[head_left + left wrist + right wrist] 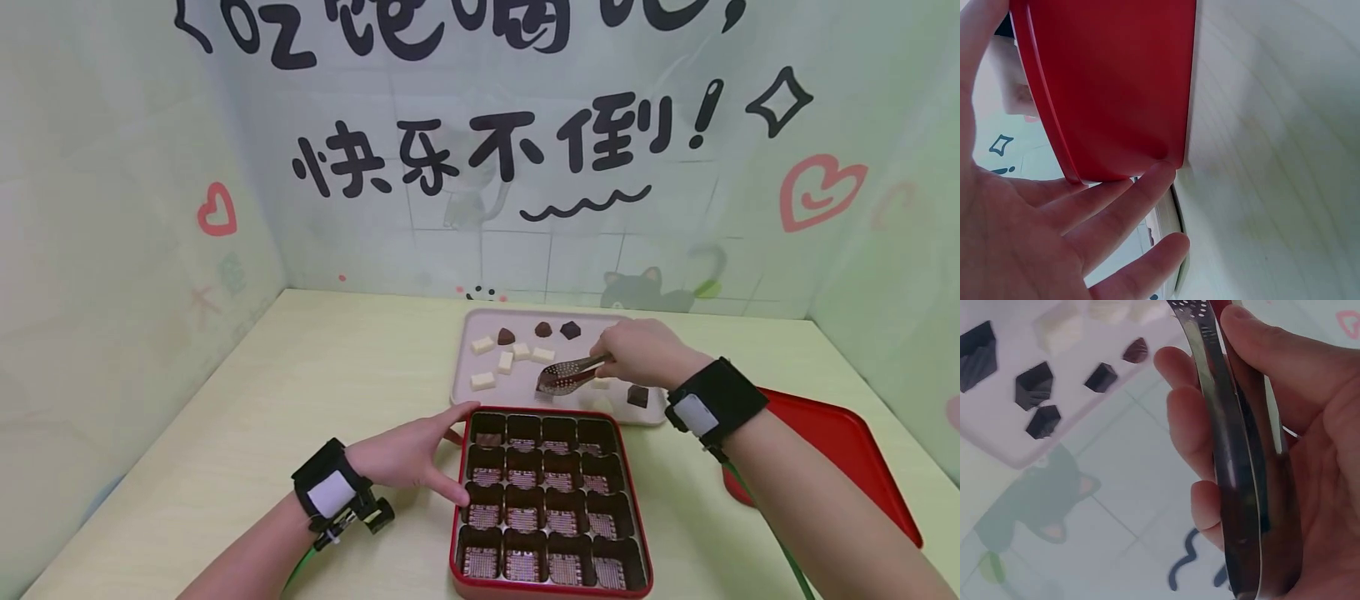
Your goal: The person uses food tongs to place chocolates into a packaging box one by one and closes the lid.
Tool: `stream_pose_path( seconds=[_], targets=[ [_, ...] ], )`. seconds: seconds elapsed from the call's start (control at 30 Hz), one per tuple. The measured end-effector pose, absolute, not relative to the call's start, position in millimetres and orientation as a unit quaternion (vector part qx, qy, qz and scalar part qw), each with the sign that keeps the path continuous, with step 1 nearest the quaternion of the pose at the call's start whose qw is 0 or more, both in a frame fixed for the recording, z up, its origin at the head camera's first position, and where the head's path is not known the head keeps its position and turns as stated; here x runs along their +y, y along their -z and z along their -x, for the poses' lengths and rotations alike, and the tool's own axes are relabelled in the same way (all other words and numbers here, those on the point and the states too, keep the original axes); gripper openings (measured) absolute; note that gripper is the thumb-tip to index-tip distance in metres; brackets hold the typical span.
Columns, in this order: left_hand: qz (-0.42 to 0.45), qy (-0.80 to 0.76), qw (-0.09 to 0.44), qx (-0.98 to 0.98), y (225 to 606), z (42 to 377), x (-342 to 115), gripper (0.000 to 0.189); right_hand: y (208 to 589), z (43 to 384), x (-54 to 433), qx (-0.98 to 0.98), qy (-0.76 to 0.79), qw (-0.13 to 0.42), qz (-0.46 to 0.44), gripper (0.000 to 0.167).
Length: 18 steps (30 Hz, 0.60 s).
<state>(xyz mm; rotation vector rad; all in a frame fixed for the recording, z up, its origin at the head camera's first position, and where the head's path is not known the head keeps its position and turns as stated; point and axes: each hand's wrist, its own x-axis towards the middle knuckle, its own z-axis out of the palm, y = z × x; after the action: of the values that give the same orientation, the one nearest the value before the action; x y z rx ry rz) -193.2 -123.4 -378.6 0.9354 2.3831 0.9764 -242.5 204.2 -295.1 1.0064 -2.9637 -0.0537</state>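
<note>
My right hand (637,350) grips metal tongs (1235,450) with perforated ends, reaching low over the pale pink tray (468,329). Several white chocolates (483,381) and dark chocolates (570,330) lie on that tray. I cannot tell whether the tongs hold a piece. My left hand (416,454) rests against the left side of a red box (1110,87), thumb at its rim and the other fingers fairly straight at its far corner. Inside the box is a dark insert divided into square compartments; one brown chocolate (489,439) sits in the far left compartment.
A red tray (847,450) lies on the right of the pale wooden table (337,358), partly behind my right forearm. Printed walls enclose the table at the back and both sides. The box stands just in front of the pink tray.
</note>
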Motion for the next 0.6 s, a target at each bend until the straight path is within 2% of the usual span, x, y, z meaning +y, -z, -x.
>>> stream_pose_path(
  seconds=[0.23,0.4,0.6],
  targets=[
    [-0.333,-0.348,0.203,0.853,377,193,-123,0.117,268,227,200,-0.944,-0.002,0.006,-0.329,0.003],
    [-0.331,-0.343,0.204,0.855,376,194,-123,0.118,247,211,192,-0.941,0.004,0.01,-0.337,0.009],
    [-0.329,-0.345,0.208,0.854,376,195,-124,0.117,240,193,176,-0.924,0.016,-0.003,-0.381,0.002]
  ],
)
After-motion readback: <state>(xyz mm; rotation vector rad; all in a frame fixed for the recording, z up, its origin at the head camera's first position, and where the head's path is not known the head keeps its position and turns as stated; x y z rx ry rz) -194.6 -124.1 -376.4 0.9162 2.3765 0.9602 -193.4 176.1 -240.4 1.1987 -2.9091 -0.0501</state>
